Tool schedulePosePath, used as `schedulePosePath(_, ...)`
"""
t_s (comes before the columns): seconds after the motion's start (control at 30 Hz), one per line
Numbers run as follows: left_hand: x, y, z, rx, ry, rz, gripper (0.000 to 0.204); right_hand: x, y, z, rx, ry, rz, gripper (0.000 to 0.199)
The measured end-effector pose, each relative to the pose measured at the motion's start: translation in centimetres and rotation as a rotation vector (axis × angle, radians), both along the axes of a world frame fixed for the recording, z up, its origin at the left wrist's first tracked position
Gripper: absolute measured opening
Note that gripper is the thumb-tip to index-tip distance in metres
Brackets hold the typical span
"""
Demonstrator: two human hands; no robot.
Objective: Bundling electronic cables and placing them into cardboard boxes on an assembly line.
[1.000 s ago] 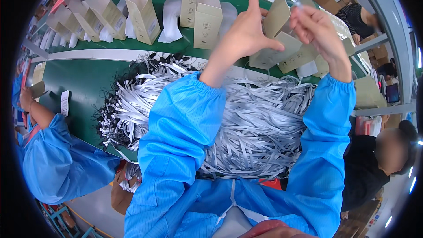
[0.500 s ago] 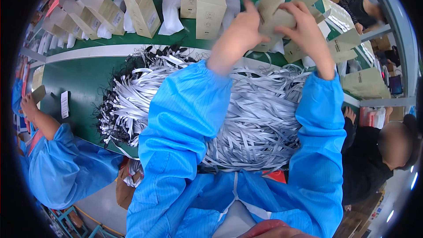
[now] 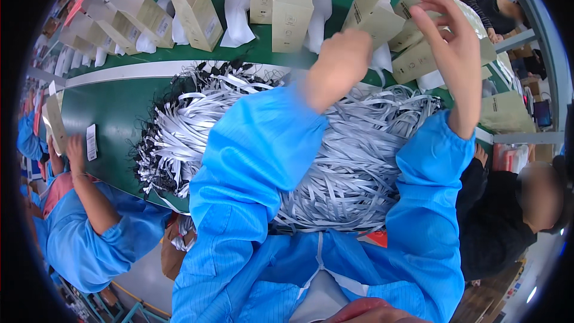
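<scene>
My left hand is closed, knuckles up, just in front of an open-topped beige carton. What its fingers hold, if anything, is hidden. Raised to the right of that carton is my right hand, empty, its fingers bent and apart from the thumb. Below both hands lies a large heap of light grey flat straps, with black cord ends bunched at its left side. White wrapped items stand between the cartons.
More open beige cartons line the conveyor behind a pale rail. At the left, a person in blue handles a beige carton beside a white labelled slip. A person in black is at my right, near a grey metal frame.
My right hand has come off the carton and moved up and right. My left hand has dropped lower and curled closed. The cartons have shifted slightly right in view.
</scene>
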State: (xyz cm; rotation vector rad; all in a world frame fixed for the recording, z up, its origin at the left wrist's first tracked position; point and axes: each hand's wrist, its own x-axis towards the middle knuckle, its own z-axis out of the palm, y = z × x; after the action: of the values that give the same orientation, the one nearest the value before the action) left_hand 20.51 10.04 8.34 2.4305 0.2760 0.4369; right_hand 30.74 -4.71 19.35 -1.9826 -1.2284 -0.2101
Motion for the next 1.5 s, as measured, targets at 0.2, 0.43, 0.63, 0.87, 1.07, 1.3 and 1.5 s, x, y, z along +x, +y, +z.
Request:
schedulePosePath(0.2, -5.0, -0.1, 9.0, -0.363, -0.684, -0.154, 0.009, -4.3, 0.2, -0.2, -0.233, 0.762, 0.446, 0.058)
schedulePosePath(0.43, -8.5, 0.9, 12.8, -0.439, -1.273, 0.242, 0.01, -3.5, 1.6, -1.6, -0.359, 0.783, 0.934, 0.027)
schedulePosePath(0.63, -10.9, 6.0, 11.5, -0.413, -0.697, 0.153, 0.007, -6.2, 2.3, 3.3, 0.589, 0.663, 0.33, 0.037)
schedulePosePath(0.87, -4.0, 3.7, 7.0, -0.488, -0.376, -0.44, 0.011, -6.9, 6.4, 6.6, 0.701, 1.067, 0.66, 0.039)
schedulePosePath(1.07, -3.0, 2.8, 7.0, -1.102, -0.294, -0.591, 0.021, -0.3, 7.5, 6.7, 0.701, 1.169, 0.746, 0.03)
schedulePosePath(1.3, -3.5, 4.9, 7.5, -0.674, -0.668, 0.003, 0.03, 5.0, 13.5, 7.2, 0.823, 1.255, 0.977, 0.022)
schedulePosePath(1.5, -5.4, 7.4, 7.8, -0.621, -0.714, -0.049, 0.027, 7.7, 18.4, 8.4, 0.997, 1.246, 0.982, 0.031)
